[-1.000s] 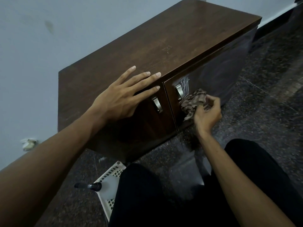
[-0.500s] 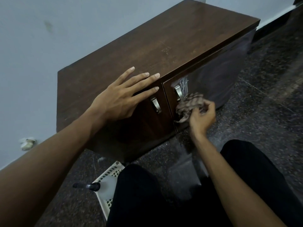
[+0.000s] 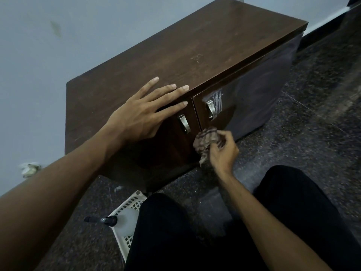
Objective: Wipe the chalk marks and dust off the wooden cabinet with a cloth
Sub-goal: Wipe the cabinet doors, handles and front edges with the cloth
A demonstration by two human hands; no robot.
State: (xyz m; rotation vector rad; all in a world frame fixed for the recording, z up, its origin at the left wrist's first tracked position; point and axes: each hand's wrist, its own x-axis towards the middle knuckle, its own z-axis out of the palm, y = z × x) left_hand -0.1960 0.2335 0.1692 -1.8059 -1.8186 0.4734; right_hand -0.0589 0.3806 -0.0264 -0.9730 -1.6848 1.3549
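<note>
Grip, right hand (image 3: 222,151): curled round crumpled checked cloth (image 3: 205,138), low by door seam.
Grip, left hand (image 3: 142,116): fingers straight, flat on dark wooden cabinet (image 3: 195,55) top.
Chalk marks (image 3: 218,101): white strokes beside metal handle (image 3: 211,111).

You are looking at a plain room, likely in a home: a wooden cabinet (image 3: 195,55) is standing against a pale painted wall (image 3: 58,55) on a dark speckled floor (image 3: 312,133), a white basket (image 3: 129,204) sitting nearby.
</note>
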